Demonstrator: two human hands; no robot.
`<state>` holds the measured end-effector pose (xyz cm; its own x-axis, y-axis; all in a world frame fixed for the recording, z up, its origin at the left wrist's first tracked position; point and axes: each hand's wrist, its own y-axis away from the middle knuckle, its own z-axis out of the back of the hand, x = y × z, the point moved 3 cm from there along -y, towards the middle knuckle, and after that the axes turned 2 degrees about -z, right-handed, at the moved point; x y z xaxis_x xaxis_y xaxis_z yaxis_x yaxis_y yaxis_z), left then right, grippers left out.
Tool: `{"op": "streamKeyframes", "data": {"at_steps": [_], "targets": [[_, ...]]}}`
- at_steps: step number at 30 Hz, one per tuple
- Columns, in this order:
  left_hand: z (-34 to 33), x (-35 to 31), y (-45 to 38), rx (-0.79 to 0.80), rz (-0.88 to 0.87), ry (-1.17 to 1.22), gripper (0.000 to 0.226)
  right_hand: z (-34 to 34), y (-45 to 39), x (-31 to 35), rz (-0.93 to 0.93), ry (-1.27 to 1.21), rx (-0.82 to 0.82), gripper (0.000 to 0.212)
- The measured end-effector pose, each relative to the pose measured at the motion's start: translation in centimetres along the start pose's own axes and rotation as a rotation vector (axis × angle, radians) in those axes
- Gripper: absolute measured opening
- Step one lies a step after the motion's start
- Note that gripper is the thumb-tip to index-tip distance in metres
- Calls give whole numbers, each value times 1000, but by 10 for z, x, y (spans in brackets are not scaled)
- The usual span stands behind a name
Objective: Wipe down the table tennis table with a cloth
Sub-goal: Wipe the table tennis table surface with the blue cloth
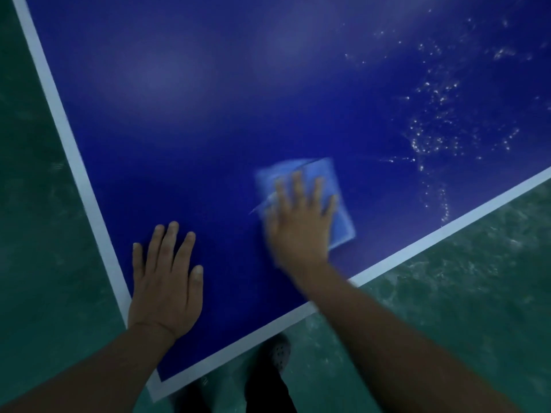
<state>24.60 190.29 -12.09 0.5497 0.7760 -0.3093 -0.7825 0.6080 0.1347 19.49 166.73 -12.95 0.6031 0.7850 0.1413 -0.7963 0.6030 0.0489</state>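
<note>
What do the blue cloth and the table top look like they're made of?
The cloth under the right hand looks like soft, thin fabric, perhaps microfibre: it lies folded flat, though motion blur hides its weave. The table looks like a hard, smooth painted board with a slight sheen: soft light reflections and beaded droplets sit on it. The core is not visible.

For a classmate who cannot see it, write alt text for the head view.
A right hand presses a blue cloth flat on a blue table near its corner, blurred with motion. The left hand rests flat beside it; white specks dot the surface to the right.
</note>
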Motion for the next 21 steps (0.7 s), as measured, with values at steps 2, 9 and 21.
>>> {"op": "streamKeyframes", "data": {"at_steps": [2, 9, 21], "targets": [[0, 0, 0, -8, -3, -6, 64, -9, 48, 13, 320, 34, 81, 53], [0, -2, 0, -26, -5, 0, 64, 37, -15, -180, -303, 76, 91, 63], [-3, 2, 0, -35, -16, -30, 63, 10, 49, -93, 437, 172, 143, 59]]}}
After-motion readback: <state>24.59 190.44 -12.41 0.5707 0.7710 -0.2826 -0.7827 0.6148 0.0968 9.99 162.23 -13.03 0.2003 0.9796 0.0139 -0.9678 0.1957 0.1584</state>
